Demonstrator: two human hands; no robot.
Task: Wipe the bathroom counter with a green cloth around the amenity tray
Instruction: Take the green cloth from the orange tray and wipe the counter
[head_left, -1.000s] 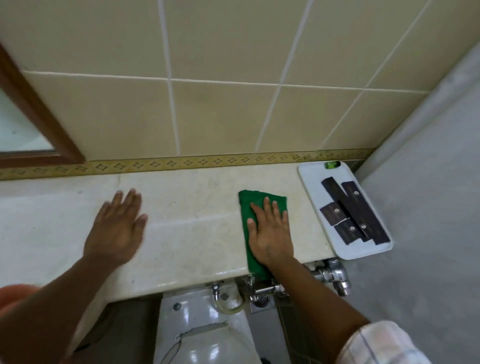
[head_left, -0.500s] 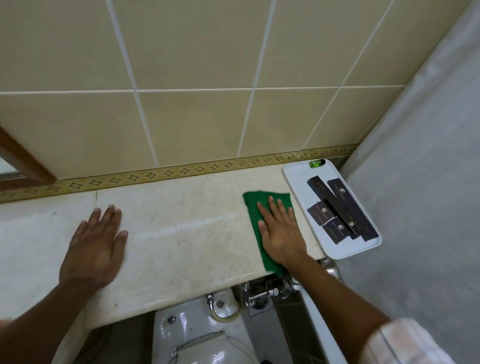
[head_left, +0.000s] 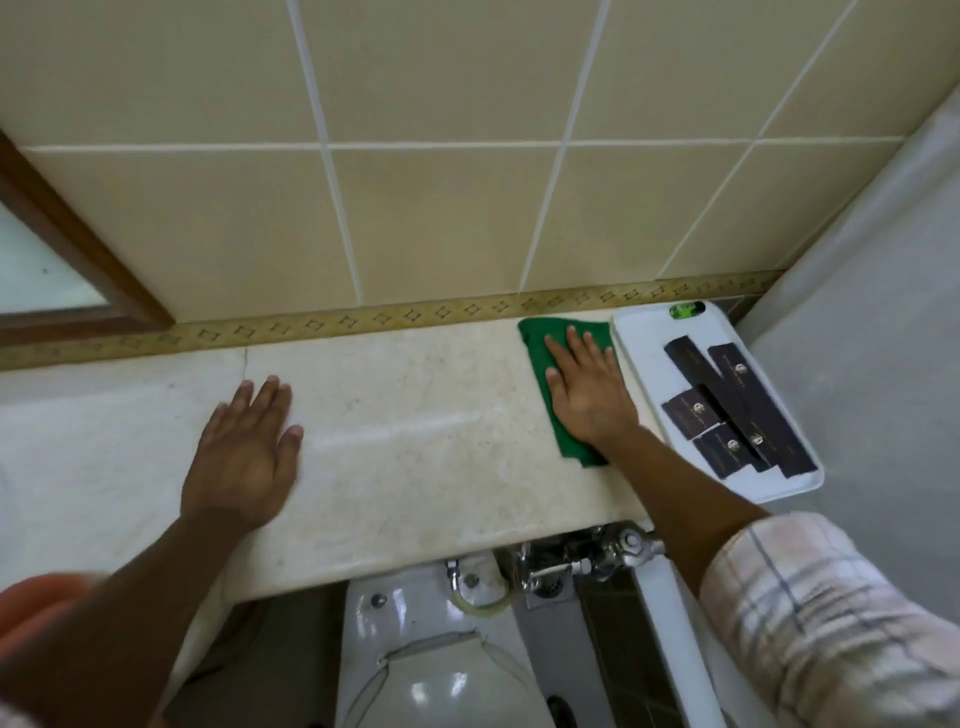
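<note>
A green cloth (head_left: 540, 343) lies flat on the pale marble counter (head_left: 415, 415), its far edge near the wall border. My right hand (head_left: 587, 389) presses down on it with fingers spread, right beside the left rim of the white amenity tray (head_left: 639, 338). The tray sits at the counter's right end and holds several black packets (head_left: 737, 405) and a small green item (head_left: 685, 310). My left hand (head_left: 247, 452) rests flat on the bare counter, fingers apart, holding nothing.
A tiled wall with a patterned border (head_left: 363, 325) runs behind the counter. A wood-framed mirror (head_left: 78, 270) is at the left. Below the counter's front edge are a chrome valve (head_left: 587, 558) and a white toilet (head_left: 436, 649). A grey wall (head_left: 872, 338) closes the right side.
My right hand has pushed the green cloth away from me towards the wall and closer to the tray. My left hand stays flat on the counter.
</note>
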